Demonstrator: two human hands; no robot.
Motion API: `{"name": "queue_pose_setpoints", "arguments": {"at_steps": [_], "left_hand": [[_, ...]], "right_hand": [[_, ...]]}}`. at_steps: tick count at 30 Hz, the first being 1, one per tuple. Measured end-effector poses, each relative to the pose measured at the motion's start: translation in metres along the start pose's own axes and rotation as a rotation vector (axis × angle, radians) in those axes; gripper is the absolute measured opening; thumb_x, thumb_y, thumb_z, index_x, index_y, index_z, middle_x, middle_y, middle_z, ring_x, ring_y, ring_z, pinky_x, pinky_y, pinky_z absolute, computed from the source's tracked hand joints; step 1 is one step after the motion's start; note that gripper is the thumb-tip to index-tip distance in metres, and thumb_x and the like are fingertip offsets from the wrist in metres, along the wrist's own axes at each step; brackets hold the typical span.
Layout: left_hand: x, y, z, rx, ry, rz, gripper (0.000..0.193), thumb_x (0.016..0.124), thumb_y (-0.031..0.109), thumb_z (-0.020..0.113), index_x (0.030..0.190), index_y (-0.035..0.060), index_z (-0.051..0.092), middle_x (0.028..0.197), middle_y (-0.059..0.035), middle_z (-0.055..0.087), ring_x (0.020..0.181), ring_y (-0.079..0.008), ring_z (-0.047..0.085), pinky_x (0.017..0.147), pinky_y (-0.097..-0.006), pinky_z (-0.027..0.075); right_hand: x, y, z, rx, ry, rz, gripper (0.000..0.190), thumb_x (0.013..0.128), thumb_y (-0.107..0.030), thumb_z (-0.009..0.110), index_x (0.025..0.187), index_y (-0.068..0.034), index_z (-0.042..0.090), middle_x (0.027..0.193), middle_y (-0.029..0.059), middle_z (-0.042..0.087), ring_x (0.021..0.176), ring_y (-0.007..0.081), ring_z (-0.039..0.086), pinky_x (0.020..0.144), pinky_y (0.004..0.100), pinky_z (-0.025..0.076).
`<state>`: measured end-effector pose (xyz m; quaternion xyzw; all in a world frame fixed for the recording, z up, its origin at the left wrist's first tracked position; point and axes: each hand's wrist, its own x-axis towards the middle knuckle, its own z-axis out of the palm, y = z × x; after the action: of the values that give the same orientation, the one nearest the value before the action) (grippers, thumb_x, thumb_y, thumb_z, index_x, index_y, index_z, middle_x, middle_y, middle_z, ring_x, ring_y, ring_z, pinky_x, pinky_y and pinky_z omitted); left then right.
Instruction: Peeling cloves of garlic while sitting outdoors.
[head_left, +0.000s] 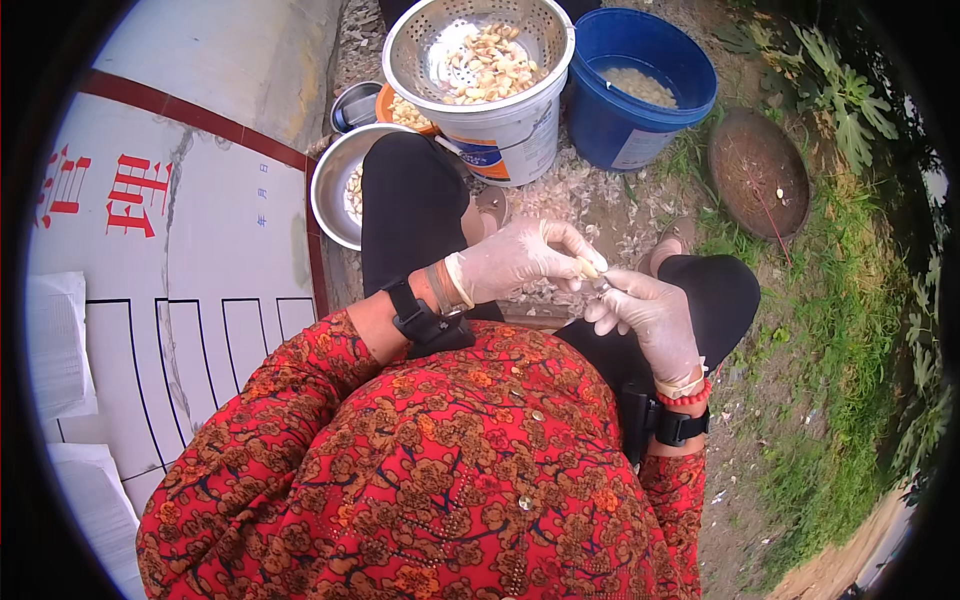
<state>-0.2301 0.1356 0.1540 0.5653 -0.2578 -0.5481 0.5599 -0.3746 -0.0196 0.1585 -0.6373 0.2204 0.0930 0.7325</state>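
Both my hands wear thin whitish gloves and meet above the ground between my knees. A pale garlic clove (586, 267) is pinched between the thumb and fingertips of my left hand (517, 259). My right hand (649, 311) grips a small metal blade (601, 283) against the clove; its handle is hidden by the fingers. Beyond them, a perforated steel colander (405, 64) with garlic cloves rests on a white plastic bucket (525, 142). Beside it stands a blue bucket (637, 131), with peeled cloves at its bottom.
Left of my knee sit a steel bowl (326, 199) with cloves, an orange bowl (385, 101) and a small metal container (356, 105). A round rusty pan (757, 180) lies on the grass at right. Garlic skins (555, 195) litter the ground. A tiled wall (232, 217) bounds the left.
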Motion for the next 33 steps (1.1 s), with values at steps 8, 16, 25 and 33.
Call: {"name": "queue_pose_setpoints", "arguments": {"at_steps": [8, 16, 25, 33], "left_hand": [[0.006, -0.003, 0.003, -0.381, -0.066, 0.008, 0.020, 0.085, 0.010, 0.060, 0.101, -0.0035, 0.059, 0.097, -0.0093, 0.061, 0.079, -0.0130, 0.058, 0.072, -0.0258, 0.048], [0.002, 0.017, 0.007, 0.052, 0.073, 0.010, 0.019, 0.084, 0.015, 0.064, 0.095, -0.0003, 0.062, 0.090, -0.0054, 0.063, 0.075, -0.0093, 0.058, 0.068, -0.0225, 0.047], [0.004, 0.018, 0.012, 0.240, 0.119, -0.010, 0.018, 0.082, 0.017, 0.066, 0.087, 0.0004, 0.061, 0.080, -0.0032, 0.062, 0.069, -0.0067, 0.057, 0.062, -0.0203, 0.045], [0.005, 0.001, 0.011, -0.202, 0.119, 0.066, 0.015, 0.082, 0.010, 0.065, 0.091, -0.0013, 0.060, 0.087, -0.0074, 0.061, 0.073, -0.0107, 0.057, 0.064, -0.0237, 0.046]], "right_hand": [[-0.001, 0.004, -0.003, 0.162, -0.040, -0.098, 0.023, 0.089, -0.009, 0.053, 0.107, 0.002, 0.061, 0.077, 0.0059, 0.066, 0.062, 0.0073, 0.059, 0.054, 0.0170, 0.041], [0.002, 0.003, 0.000, 0.150, 0.018, -0.097, 0.025, 0.089, -0.010, 0.053, 0.109, 0.002, 0.061, 0.078, 0.0061, 0.066, 0.062, 0.0071, 0.059, 0.054, 0.0165, 0.040], [0.001, 0.004, -0.003, 0.091, 0.047, -0.072, 0.027, 0.088, -0.010, 0.055, 0.110, 0.003, 0.060, 0.079, 0.0074, 0.067, 0.063, 0.0080, 0.061, 0.053, 0.0165, 0.040], [-0.003, -0.008, 0.004, 0.046, 0.131, -0.063, 0.025, 0.087, -0.007, 0.054, 0.108, 0.004, 0.061, 0.077, 0.0068, 0.066, 0.062, 0.0069, 0.058, 0.052, 0.0164, 0.040]]}}
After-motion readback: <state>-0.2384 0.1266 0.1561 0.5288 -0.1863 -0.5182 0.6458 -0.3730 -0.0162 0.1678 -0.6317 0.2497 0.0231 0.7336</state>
